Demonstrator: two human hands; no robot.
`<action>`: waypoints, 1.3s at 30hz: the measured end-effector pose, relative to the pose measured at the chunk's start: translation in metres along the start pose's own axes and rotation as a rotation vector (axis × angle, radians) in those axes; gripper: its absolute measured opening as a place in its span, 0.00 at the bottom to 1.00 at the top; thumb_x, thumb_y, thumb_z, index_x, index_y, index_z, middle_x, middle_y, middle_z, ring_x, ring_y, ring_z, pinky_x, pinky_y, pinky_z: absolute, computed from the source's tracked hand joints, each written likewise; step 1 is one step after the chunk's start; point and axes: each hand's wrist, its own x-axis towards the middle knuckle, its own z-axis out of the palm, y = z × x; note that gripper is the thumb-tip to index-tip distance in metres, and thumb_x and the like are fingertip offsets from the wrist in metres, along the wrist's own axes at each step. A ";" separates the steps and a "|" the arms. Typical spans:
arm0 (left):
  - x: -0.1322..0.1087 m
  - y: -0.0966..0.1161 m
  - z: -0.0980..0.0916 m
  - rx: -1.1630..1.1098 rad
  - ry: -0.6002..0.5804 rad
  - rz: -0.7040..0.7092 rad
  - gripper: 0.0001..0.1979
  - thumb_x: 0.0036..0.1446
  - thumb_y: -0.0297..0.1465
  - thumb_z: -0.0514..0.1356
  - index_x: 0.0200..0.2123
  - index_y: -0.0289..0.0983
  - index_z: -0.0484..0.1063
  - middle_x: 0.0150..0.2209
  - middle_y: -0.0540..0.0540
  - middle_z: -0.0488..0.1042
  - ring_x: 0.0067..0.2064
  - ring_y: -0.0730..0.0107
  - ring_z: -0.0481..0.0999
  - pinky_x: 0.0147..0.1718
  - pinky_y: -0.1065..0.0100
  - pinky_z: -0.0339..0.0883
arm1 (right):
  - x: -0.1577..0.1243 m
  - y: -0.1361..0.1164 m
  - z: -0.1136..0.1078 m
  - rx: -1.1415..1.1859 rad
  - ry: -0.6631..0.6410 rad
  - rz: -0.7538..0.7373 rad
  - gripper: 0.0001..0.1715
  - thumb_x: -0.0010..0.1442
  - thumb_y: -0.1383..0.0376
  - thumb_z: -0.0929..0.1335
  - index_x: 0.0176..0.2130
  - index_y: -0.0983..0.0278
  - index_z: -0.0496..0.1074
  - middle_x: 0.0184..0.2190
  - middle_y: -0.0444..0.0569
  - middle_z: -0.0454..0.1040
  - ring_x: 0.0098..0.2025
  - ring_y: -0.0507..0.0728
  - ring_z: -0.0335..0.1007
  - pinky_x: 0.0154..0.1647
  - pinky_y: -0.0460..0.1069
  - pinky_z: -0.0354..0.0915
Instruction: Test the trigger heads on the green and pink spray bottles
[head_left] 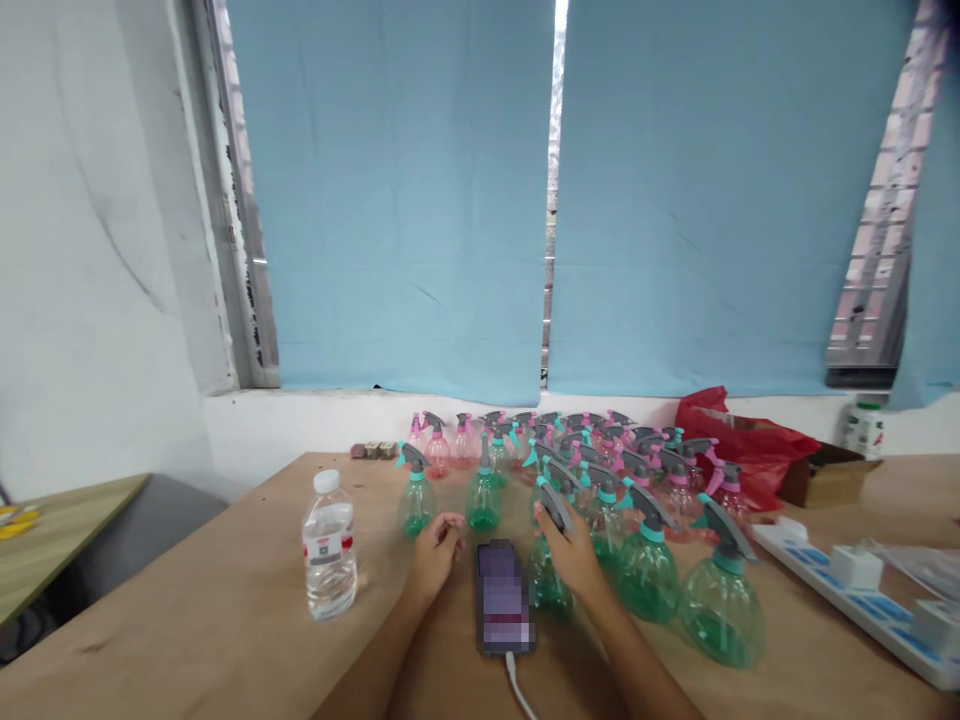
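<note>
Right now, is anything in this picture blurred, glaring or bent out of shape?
In the head view, the right hand and the spray bottle it holds look slightly soft; bright light glares through the curtain gap; the phone screen shows only coarse blocks; the left window frame leans, perhaps from lens distortion.

- A see-through green spray bottle (550,586) with a fat, round belly, darker green down low.
- Its top (556,506) is gray, and the small blue-green tip points to about 11 o'clock.
- It is being held by that top and looks upright.
- It is at about 5 o'clock from the middle of the view.
- An arm hides some of its right side.
</note>
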 end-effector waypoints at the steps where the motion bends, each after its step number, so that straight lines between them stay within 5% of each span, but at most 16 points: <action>1: 0.000 -0.001 0.000 -0.001 0.003 -0.002 0.22 0.52 0.52 0.61 0.36 0.38 0.75 0.21 0.53 0.72 0.21 0.70 0.68 0.23 0.70 0.61 | 0.000 0.000 0.000 0.003 -0.007 -0.004 0.27 0.64 0.44 0.70 0.49 0.61 0.79 0.35 0.49 0.79 0.32 0.58 0.73 0.35 0.52 0.72; 6: 0.001 -0.002 0.000 -0.005 -0.002 0.014 0.20 0.53 0.50 0.62 0.35 0.38 0.76 0.22 0.52 0.72 0.23 0.68 0.70 0.23 0.70 0.61 | -0.002 0.000 0.000 0.068 -0.021 -0.018 0.28 0.64 0.45 0.69 0.55 0.59 0.77 0.45 0.52 0.81 0.42 0.60 0.76 0.42 0.54 0.74; 14: -0.001 0.001 0.000 0.004 -0.017 0.009 0.21 0.53 0.50 0.61 0.36 0.38 0.76 0.23 0.52 0.72 0.23 0.68 0.71 0.23 0.70 0.62 | 0.002 0.005 0.000 0.018 0.011 0.013 0.28 0.63 0.43 0.70 0.49 0.62 0.78 0.29 0.46 0.76 0.29 0.57 0.72 0.32 0.51 0.71; 25: -0.002 -0.002 0.000 0.034 -0.020 0.014 0.19 0.54 0.49 0.62 0.35 0.39 0.76 0.22 0.52 0.72 0.23 0.67 0.71 0.23 0.69 0.62 | 0.000 0.007 -0.003 0.082 -0.053 -0.003 0.29 0.63 0.45 0.69 0.55 0.59 0.77 0.43 0.51 0.80 0.41 0.60 0.75 0.41 0.53 0.74; 39: -0.004 -0.003 -0.001 0.014 -0.038 0.023 0.18 0.55 0.48 0.62 0.35 0.38 0.74 0.23 0.52 0.73 0.23 0.69 0.70 0.23 0.70 0.62 | 0.002 0.005 -0.001 -0.007 -0.054 0.010 0.27 0.65 0.43 0.68 0.49 0.61 0.78 0.31 0.47 0.77 0.29 0.57 0.72 0.32 0.50 0.69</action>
